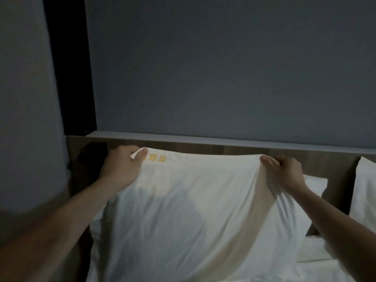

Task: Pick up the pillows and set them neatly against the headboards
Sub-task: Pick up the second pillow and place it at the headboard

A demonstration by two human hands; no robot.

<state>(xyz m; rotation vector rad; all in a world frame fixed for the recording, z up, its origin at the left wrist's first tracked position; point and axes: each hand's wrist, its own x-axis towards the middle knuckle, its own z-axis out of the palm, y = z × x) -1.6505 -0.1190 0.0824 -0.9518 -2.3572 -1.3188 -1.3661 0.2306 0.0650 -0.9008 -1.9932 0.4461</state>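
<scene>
1. Dim room, and the big white pillow (183,210) stands upright at the head of the bed, its top edge level with the wooden headboard (234,150) — whether it touches the wood I cannot tell.
2. The left hand (120,165) pinches the pillow's top left corner, thumb in front and the other fingers curled behind the cloth.
3. The right hand (284,171) grips the top right corner the same way — the fabric bunches into folds that run down from its fingers.
4. Yellow stitched lettering (155,158) sits just beside the left thumb, near the top edge.
5. A second pillow (314,185) peeks out behind the right forearm, low against the headboard.
6. A third pillow (365,190) stands at the right edge of view, propped upright.
7. White bedding (317,269) lies below them, and a grey wall (223,68) rises above the headboard's pale ledge.
</scene>
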